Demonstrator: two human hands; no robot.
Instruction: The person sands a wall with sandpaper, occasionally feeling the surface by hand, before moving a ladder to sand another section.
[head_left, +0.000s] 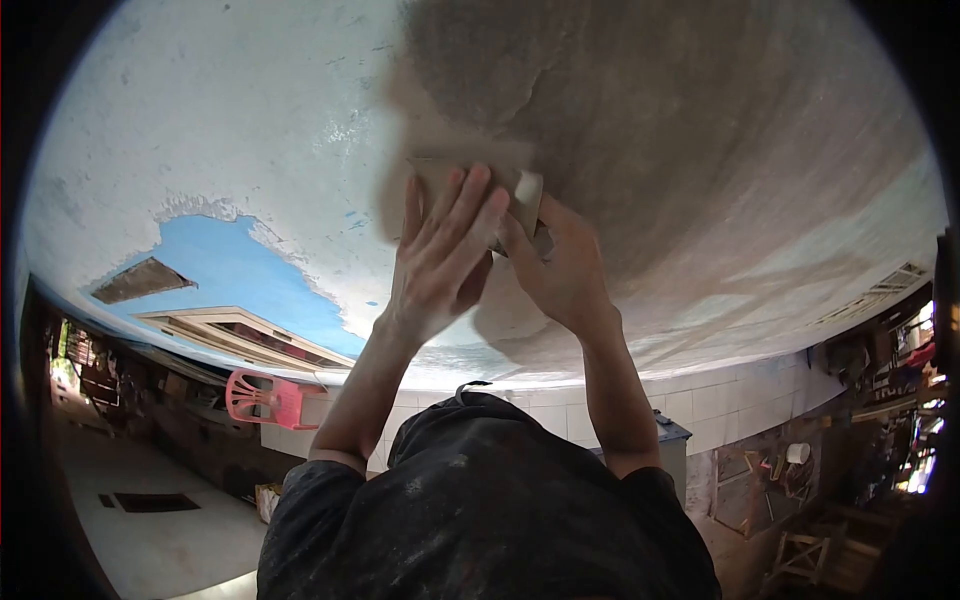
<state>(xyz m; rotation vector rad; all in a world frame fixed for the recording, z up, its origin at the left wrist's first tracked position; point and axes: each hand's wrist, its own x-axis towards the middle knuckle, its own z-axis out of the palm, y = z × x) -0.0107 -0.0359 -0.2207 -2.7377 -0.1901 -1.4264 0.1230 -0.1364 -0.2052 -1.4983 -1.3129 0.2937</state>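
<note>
Both my hands are raised against a pale plastered wall. My left hand lies with fingers stretched and spread over a flat, pale piece that looks like sandpaper, pressing it to the wall. My right hand is closed on the right side of that piece, thumb toward the left hand. A whitish curled edge shows just above the right thumb. The palm-side grip and most of the sandpaper are hidden behind my fingers. A dark shadow falls across the wall around both hands.
A blue painted patch with a ragged plaster edge is at left, above a framed opening. Below are a pink plastic chair and white tiles. A grey box-like unit, white container and wooden frame stand right.
</note>
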